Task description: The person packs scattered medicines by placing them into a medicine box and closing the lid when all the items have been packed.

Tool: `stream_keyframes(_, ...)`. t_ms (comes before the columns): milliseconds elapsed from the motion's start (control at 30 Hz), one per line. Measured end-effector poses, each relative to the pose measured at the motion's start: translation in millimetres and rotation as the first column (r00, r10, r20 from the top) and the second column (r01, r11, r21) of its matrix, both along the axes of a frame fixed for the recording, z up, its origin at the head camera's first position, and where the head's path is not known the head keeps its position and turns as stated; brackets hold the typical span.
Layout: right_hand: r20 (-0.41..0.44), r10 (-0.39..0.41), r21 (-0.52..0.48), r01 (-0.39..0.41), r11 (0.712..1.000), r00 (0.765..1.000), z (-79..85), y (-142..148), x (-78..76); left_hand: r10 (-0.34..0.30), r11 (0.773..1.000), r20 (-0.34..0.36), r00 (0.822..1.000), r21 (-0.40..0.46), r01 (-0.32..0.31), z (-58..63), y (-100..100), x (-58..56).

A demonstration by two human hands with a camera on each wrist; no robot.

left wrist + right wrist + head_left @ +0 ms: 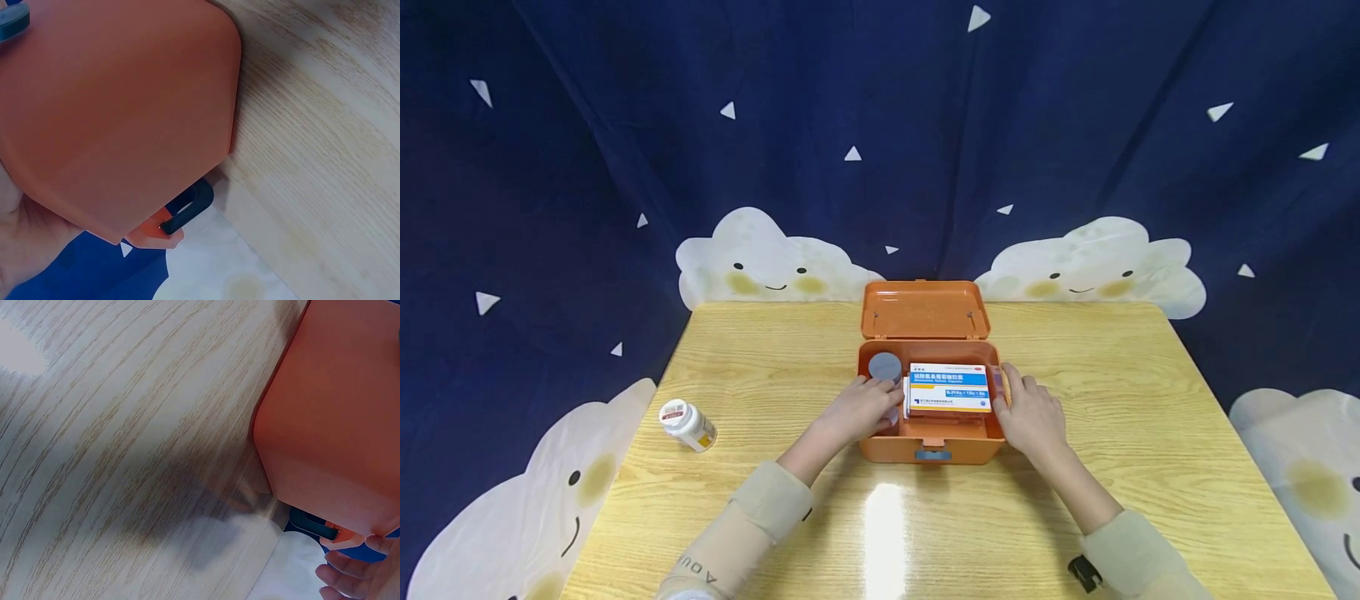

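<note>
An orange plastic box point(880, 450) stands on the table with its lid point(925, 308) tipped back. Inside lies a white, blue and yellow medicine box point(949, 388), face up. A round grey lid point(885, 367) shows at the inner left. My left hand point(861, 408) reaches over the left rim, fingers beside the grey lid and over a pale round top point(891, 416); its fingertips are partly hidden, and I cannot tell whether they grip anything. My right hand point(1036, 417) is at the right wall, thumb at the rim, fingers loosely extended outside in the right wrist view point(353, 575).
A white bottle point(688, 425) with a label stands apart at the table's left. On the box front is a grey latch point(933, 456). The wooden table point(1135, 400) ends at a dark blue curtain point(925, 125) with cloud prints behind the box.
</note>
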State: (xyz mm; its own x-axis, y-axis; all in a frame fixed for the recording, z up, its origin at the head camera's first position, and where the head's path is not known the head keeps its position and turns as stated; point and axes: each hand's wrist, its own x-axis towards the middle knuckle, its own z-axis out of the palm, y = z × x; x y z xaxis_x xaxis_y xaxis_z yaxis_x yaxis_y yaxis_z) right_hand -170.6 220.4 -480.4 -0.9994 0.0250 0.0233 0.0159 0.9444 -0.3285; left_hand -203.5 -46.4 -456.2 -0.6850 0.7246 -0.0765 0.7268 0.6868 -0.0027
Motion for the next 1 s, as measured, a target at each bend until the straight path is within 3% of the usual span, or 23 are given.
stream_keyframes(1000,-0.009,-0.002,0.004,0.002,1.000,1.000,0.6,-0.6,-0.3,-0.041,0.998,0.007,0.999,0.038,0.041,-3.6,4.3,-2.8)
